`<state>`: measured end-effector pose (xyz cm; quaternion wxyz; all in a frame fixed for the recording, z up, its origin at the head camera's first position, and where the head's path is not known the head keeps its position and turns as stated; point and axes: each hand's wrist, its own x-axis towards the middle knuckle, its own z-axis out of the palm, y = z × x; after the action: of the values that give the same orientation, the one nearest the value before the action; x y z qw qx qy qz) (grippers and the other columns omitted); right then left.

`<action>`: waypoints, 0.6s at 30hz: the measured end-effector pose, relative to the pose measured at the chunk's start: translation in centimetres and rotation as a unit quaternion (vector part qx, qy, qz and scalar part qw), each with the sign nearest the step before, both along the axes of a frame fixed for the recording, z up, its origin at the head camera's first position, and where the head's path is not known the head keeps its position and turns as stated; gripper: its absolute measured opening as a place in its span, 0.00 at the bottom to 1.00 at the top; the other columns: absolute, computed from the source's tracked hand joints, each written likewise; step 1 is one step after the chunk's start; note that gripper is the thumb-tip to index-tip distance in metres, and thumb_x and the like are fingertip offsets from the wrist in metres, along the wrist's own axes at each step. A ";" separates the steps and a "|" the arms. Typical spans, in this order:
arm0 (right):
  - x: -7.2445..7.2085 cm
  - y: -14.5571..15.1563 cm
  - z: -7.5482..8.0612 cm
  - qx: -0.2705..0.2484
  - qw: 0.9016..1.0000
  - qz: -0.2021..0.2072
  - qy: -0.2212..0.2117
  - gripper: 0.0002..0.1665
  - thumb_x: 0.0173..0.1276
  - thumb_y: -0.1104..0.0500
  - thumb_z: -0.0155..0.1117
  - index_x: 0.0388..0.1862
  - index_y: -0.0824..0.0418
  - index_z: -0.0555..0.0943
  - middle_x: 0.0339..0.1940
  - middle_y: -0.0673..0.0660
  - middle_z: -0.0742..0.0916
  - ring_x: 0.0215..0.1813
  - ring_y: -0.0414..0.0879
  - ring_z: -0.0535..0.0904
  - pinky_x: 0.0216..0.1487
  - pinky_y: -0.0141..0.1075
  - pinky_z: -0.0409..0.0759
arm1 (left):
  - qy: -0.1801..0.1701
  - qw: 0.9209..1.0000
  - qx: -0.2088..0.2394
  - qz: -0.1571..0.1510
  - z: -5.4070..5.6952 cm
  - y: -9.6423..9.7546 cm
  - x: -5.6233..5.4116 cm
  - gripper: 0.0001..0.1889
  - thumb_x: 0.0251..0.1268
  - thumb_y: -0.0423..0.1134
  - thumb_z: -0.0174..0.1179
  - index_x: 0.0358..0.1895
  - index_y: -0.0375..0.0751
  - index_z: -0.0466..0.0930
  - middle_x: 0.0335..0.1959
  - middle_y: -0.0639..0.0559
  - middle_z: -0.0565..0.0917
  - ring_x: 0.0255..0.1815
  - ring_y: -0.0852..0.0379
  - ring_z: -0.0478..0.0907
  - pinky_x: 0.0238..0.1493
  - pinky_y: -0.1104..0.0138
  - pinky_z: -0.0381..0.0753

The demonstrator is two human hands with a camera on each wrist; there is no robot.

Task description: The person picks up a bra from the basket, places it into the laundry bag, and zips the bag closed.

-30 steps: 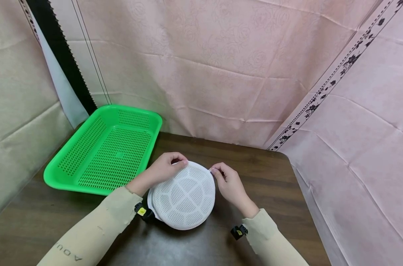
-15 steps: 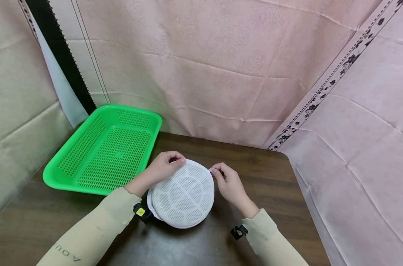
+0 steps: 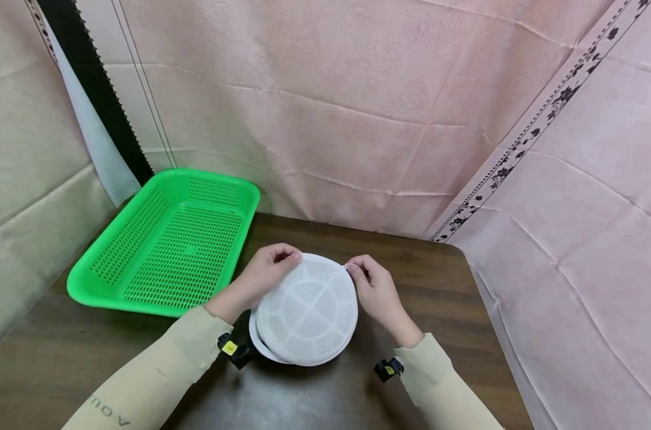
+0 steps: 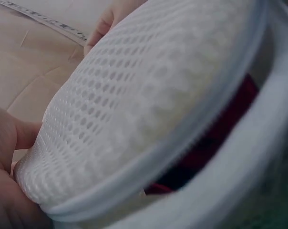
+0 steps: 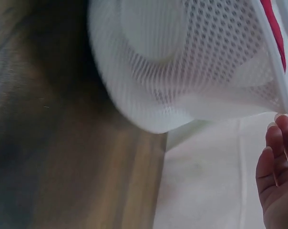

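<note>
A round white mesh laundry bag (image 3: 309, 316) is held tilted above the brown table. My left hand (image 3: 269, 276) pinches its upper left rim. At the upper right rim my right hand (image 3: 376, 292) pinches the edge, at what looks like the zipper pull, mostly covered by the fingertips. The left wrist view shows the zipped edge (image 4: 182, 129) gaping, with dark red cloth (image 4: 210, 138) inside. In the right wrist view a red strip (image 5: 276, 36) shows along the gap, and the bag's rounded side hangs near the tabletop.
A green perforated plastic basket (image 3: 191, 251) stands at the left of the wooden table (image 3: 422, 280), close to my left forearm. Pinkish patterned cloth (image 3: 331, 119) hangs behind the table and at both sides.
The bag has shifted slightly right and up, and more of its lower left rim shows. My right hand has moved a little right and up with it; my left hand has barely moved.
</note>
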<state>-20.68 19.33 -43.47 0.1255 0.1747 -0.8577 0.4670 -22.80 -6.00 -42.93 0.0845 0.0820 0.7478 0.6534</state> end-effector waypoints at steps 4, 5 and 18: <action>-0.1 0.3 0.5 -0.011 1.000 -0.004 0.000 0.06 0.74 0.56 0.56 0.39 0.54 0.80 0.34 0.49 0.84 0.31 0.45 0.77 0.31 0.35 0.76 | 0.000 1.000 0.002 -0.003 -0.1 0.5 0.2 0.11 0.71 0.45 0.58 0.46 0.42 0.81 0.41 0.48 0.79 0.43 0.51 0.73 0.45 0.61 0.73; -0.1 0.3 0.5 -0.012 1.000 -0.003 -0.001 0.06 0.74 0.56 0.56 0.39 0.54 0.80 0.34 0.50 0.84 0.31 0.45 0.76 0.30 0.36 0.76 | 0.004 1.000 -0.006 -0.007 -0.1 0.5 0.3 0.11 0.71 0.45 0.57 0.46 0.42 0.80 0.42 0.48 0.79 0.43 0.51 0.73 0.45 0.60 0.73; 0.1 -0.1 -0.1 -0.010 1.000 0.028 -0.010 0.09 0.73 0.56 0.58 0.45 0.58 0.82 0.34 0.48 0.82 0.33 0.44 0.76 0.33 0.36 0.77 | 0.122 0.970 -0.187 -0.097 1.4 0.3 -0.1 0.18 0.71 0.41 0.53 0.62 0.47 0.74 0.56 0.51 0.78 0.58 0.53 0.73 0.59 0.55 0.70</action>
<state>-20.60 19.19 -43.56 0.1052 0.1923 -0.8490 0.4807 -22.88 -5.70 -41.52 0.0697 0.2158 0.8498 0.4758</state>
